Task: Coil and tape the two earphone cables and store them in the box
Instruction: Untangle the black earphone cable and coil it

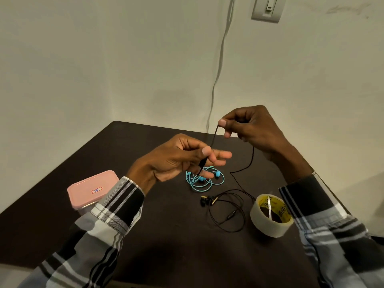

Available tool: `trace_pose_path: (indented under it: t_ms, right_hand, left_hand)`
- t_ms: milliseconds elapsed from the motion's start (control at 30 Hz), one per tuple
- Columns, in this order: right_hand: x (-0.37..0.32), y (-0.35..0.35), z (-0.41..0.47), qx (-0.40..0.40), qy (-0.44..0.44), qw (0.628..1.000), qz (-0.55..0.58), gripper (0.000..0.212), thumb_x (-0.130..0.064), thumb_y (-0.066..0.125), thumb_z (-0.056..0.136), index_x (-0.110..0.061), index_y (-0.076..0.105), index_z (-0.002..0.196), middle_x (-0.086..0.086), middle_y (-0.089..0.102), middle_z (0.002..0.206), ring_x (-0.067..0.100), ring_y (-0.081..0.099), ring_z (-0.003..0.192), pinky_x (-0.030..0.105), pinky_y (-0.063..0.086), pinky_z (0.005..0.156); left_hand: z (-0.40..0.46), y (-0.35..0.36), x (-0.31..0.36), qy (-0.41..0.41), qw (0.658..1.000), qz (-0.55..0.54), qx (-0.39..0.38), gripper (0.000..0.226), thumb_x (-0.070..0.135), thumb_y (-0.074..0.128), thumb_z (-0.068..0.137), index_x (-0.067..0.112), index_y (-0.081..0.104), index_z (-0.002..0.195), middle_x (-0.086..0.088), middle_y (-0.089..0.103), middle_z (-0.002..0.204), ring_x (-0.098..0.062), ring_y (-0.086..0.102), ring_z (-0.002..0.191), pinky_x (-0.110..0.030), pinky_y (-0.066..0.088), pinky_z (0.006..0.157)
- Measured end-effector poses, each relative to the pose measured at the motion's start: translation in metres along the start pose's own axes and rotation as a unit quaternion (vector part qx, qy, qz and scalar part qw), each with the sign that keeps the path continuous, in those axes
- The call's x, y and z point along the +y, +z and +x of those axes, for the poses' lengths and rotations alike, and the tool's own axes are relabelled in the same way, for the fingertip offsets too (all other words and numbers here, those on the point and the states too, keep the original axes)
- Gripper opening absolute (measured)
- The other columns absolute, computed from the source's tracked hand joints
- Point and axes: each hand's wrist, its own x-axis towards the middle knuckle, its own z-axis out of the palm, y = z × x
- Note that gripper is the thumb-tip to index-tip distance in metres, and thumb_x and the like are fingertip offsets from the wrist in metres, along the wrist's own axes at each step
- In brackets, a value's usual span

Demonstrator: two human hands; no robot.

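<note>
Both hands hold the black earphone cable [226, 213] above the dark table [170, 242]. My left hand [176, 161] pinches its plug end between thumb and fingers. Higher and to the right, my right hand [247, 125] pinches the cable, which runs taut between the hands. The rest trails down to a loose loop on the table, with its black and gold earbuds [206, 200] beside it. The turquoise earphones [204, 180] lie in a loose coil, partly hidden behind my left hand. A pink box [92, 191] with its lid on stands at the left. A roll of clear tape [270, 215] sits at the right.
The table stands in a corner against pale walls. A grey cord [218, 75] hangs down the wall behind the table, and a switch plate [268, 8] is mounted at the top right. Plaid sleeves cover both forearms.
</note>
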Motion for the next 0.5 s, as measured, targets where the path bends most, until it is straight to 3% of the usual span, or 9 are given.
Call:
trace_pose_path:
  t_ms: [167,267,500]
  right_hand:
    - [0.033,0.022,0.001,0.008,0.073,0.992,0.105,0.008,-0.012,0.071,0.089,-0.007,0.076,0.093,-0.005,0.066,0.060,0.005,0.044,0.048,0.015,0.034,0.045]
    - [0.049,0.045,-0.013,-0.013,0.102,0.989,0.104,0.015,-0.003,0.066,0.091,-0.002,0.075,0.102,0.002,0.067,0.063,0.000,0.046,0.041,0.013,0.034,0.043]
    - [0.052,0.073,-0.059,-0.086,0.112,0.984,0.105,0.021,-0.012,0.066,0.094,0.008,0.073,0.099,0.016,0.064,0.068,-0.003,0.050,0.040,0.007,0.038,0.046]
  left_hand:
    - [0.000,0.002,0.005,0.075,0.993,-0.087,-0.016,0.021,0.029,0.067,0.083,0.010,0.075,0.085,-0.018,0.063,0.128,-0.034,0.056,0.125,-0.052,0.054,0.091]
    - [0.004,0.001,0.010,0.114,0.987,-0.109,-0.002,0.021,0.029,0.069,0.082,0.009,0.074,0.086,-0.020,0.060,0.132,-0.036,0.054,0.127,-0.056,0.050,0.095]
    - [0.015,-0.018,0.011,0.118,0.982,-0.027,0.147,0.020,0.025,0.061,0.082,0.011,0.075,0.085,-0.013,0.065,0.127,-0.026,0.057,0.126,-0.049,0.055,0.090]
